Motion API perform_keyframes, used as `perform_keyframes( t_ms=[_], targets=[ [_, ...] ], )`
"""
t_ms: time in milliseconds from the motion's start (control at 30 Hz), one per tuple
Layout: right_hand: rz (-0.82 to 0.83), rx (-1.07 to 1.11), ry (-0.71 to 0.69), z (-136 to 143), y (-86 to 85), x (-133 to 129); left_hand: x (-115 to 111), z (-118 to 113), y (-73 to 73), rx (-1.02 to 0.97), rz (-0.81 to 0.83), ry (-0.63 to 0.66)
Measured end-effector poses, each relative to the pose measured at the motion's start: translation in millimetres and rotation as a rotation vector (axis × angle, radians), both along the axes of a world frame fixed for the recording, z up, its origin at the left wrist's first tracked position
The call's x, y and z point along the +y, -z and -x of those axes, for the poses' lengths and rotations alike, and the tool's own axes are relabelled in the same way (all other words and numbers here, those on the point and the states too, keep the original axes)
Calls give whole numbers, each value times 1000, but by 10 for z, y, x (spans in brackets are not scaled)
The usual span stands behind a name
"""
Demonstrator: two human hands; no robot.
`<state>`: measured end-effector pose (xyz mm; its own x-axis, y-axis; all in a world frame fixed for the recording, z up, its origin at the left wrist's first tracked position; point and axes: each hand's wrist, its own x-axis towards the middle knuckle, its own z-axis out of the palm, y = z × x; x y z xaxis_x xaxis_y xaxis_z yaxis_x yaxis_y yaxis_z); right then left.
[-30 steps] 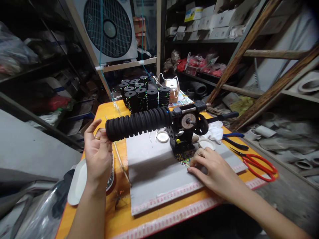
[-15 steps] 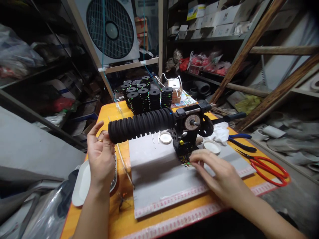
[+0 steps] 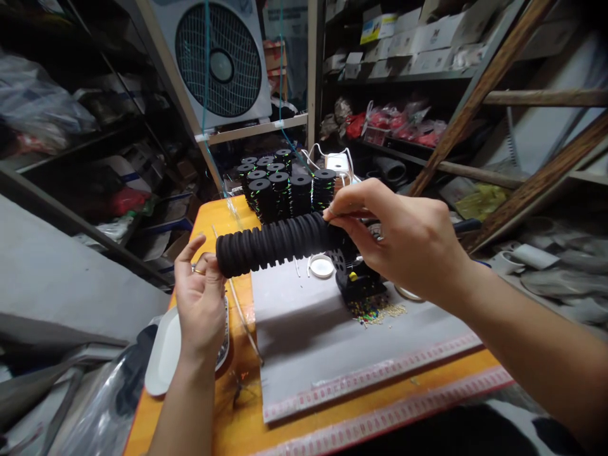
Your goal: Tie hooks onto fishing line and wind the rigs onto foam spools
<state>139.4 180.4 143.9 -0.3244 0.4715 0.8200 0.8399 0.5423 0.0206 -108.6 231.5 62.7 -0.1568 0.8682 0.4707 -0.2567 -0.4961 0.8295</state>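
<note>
- Left hand [image 3: 202, 297], left of centre: thumb and bent forefinger close on the free left end of the long black ribbed foam-like cylinder [image 3: 273, 244]; the other fingers stand loosely apart.
- Right hand [image 3: 403, 231], right of centre: thumb and forefinger narrowed to a pinch at the cylinder's upper right end. Whether a small part sits between the fingertips cannot be told.
- Step in hand, as judged: fine fingertip work at that end, with the left hand as support. The next move calls for a steady cylinder and exact fingertip placement.
- Below the cylinder, centre of the frame: a flat grey board [image 3: 323, 354] on the orange table [image 3: 213, 218]; a long white oval tray [image 3: 166, 354] lies at lower left.
- Right of centre on the board: a loose scatter of tiny multicoloured beads [image 3: 373, 310], beside the black geared stand [image 3: 361, 288]. The right hand covers much of the stand, so its join to the cylinder is unclear.
- Behind the cylinder: a shallow white round lid [image 3: 321, 266]; farther back, clustered upright black ribbed rolls [image 3: 300, 197] limit rearward room.
- Upper left of centre: a white square fan [image 3: 221, 63].
</note>
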Motion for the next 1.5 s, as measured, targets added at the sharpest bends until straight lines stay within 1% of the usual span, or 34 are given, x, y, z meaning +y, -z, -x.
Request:
perform_keyframes(
  t_ms=[200, 367, 633, 767, 833, 900, 933, 1000, 1033, 1100, 1133, 1167, 1233, 1333, 1400, 1500],
  targets=[
    [-21, -53, 16, 0, 1, -4, -6, -24, -9, -24, -3, -1],
    [-29, -148, -15, 3, -13, -3, -6, -27, -6, -30, -11, 5],
    [-26, -397, -18, 44, -107, -21, -25, -43, -17, -59, -2, 8],
    [-75, -448, 25, 42, -85, -18, -28, -38, -20, -75, 7, 16],
    [-70, -417, -6, 7, -38, -34, -29, -38, -22, -81, 3, 19],
    [-51, -338, -61, -51, 58, -103, -31, -42, -25, -79, -3, 18],
    [-32, -280, -79, -85, 132, -162, -33, -45, -27, -75, -2, 16],
    [61, -171, -88, -161, 339, -318, -37, -51, -29, -74, 0, 11],
    [156, -125, -81, -200, 467, -403, -39, -54, -30, -74, 0, 10],
    [460, -127, -54, -276, 745, -554, -42, -60, -30, -75, 0, 7],
    [592, -116, -14, -309, 880, -610, -42, -63, -30, -75, 1, 3],
    [685, -84, 30, -334, 1004, -649, -43, -65, -29, -76, 4, 0],
    [753, -32, 92, -357, 1201, -685, -42, -68, -27, -77, 8, -3],
    [749, 25, 138, -319, 1359, -681, -42, -68, -26, -69, -3, -6],
    [748, 42, 141, -268, 1400, -678, -45, -66, -28, -62, -6, -6],
    [746, 38, 118, -202, 1410, -689, -52, -63, -33, -64, 3, 4]
  ],
)
